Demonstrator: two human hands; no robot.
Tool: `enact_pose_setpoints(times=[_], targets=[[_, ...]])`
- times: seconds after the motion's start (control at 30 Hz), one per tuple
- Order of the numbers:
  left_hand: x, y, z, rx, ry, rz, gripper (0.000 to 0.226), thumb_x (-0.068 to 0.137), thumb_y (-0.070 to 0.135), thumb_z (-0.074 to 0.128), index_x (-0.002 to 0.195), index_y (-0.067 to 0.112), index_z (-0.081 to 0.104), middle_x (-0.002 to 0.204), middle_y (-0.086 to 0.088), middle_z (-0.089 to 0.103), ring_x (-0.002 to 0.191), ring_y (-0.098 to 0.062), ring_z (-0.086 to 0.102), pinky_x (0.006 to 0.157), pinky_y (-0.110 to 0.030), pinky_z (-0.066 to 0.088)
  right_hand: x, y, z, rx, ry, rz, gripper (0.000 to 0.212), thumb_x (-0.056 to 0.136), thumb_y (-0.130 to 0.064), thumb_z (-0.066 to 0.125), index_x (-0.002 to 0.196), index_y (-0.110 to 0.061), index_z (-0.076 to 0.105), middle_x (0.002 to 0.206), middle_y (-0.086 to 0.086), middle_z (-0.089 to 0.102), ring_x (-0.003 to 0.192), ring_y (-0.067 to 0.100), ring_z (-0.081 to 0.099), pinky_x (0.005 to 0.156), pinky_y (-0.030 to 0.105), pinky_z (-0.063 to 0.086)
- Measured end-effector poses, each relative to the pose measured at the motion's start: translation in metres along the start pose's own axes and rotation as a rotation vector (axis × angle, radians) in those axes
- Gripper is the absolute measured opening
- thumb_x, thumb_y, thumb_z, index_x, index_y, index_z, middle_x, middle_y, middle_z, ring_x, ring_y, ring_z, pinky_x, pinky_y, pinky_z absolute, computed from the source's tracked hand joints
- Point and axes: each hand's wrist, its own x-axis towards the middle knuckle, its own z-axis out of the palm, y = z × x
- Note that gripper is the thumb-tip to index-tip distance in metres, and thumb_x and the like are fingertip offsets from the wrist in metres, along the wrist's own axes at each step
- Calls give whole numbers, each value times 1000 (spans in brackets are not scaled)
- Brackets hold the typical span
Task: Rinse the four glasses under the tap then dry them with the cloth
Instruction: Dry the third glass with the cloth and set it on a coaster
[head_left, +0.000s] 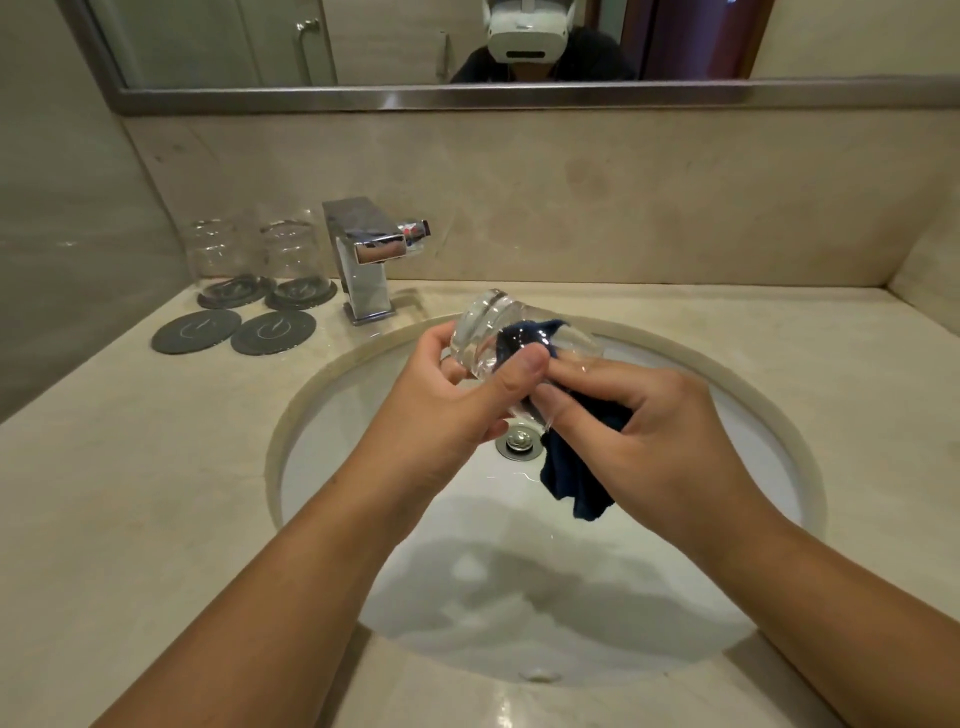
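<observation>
Left hand (447, 400) grips the tilted glass (480, 332), its base toward ten o'clock; right hand (654, 415), at three o'clock, pinches the cloth (571, 483) pushed inside it.

Beige counter (156, 467) bears four grey coasters (196, 332) and a tap (363, 260)

The glass (485, 332) in the left hand (447, 400) is clear and colourless. The cloth (576, 478) pinched by the right hand (660, 436) is plain dark navy. Under both hands the sink (727, 426) is white, its drain (518, 440) shiny silver. The counter (156, 467) around them is beige with faint cloudy veining. Beyond the left hand are a mirror-bright chrome tap (363, 260), two more glasses (213, 249) (291, 249), equally clear, and four dark grey coasters (196, 331), each marked with a thin pale curl.
</observation>
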Motion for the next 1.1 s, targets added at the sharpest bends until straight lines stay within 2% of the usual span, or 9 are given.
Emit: enact_pose_setpoints(times=[0.13,0.23,0.43,0.5,0.6,0.73,0.83,1.0,1.1], targets=[[0,-2,2,53,0,56,87,59,62,86,134,29,55,117,0,79,97,-11,77,81,-31,57,0,-3,0,105,9,81,15,100,-31,71,100,-36,85,48,6,63,40,27,60,49,24,46],[0,-2,2,62,28,88,90,59,62,86,137,29,55,119,2,79,103,-13,77,84,-32,58,2,-4,-1,56,-54,85,18,103,-32,66,109,-35,84,58,-12,70,51,12,67,56,20,48],[3,-2,-3,72,58,87,87,60,66,83,135,31,57,111,7,80,97,-12,78,84,-34,60,5,-10,-9,-1,-226,136,61,100,3,52,126,-50,70,96,-16,77,69,6,71,49,9,42],[4,-2,-4,61,75,62,87,59,68,84,133,30,58,97,12,78,80,-6,74,83,-34,58,4,-11,-10,-26,-249,136,72,92,6,57,131,-55,64,120,-22,70,71,2,67,47,12,45],[4,-2,-7,48,101,17,77,61,69,86,125,36,59,91,10,77,74,-5,71,87,-39,62,2,-10,-10,4,-301,156,76,91,2,66,134,-60,57,110,-10,75,64,11,72,47,29,51],[3,0,-5,19,145,-38,84,62,74,90,128,32,60,110,-1,81,89,-19,79,97,-45,63,2,-7,-7,-22,-168,192,56,85,-11,81,120,-49,60,111,-11,74,68,31,75,47,34,53],[2,2,-4,-47,175,-68,89,53,73,88,126,29,62,111,-2,81,88,-20,79,98,-45,63,1,-5,-6,-6,-72,163,54,79,-14,88,107,-46,55,121,-19,69,73,27,76,46,30,51],[1,7,-2,-129,160,-69,83,60,63,81,129,19,62,114,-4,82,103,-32,80,103,-47,61,0,2,1,-88,27,-7,58,75,-26,91,126,-39,68,126,-18,67,110,15,73,79,30,60],[1,6,-2,-112,152,-46,90,62,67,91,131,19,59,113,-3,82,103,-29,80,104,-49,60,1,5,0,3,24,60,57,80,-19,90,132,-34,72,125,-13,71,102,18,77,67,26,59]])
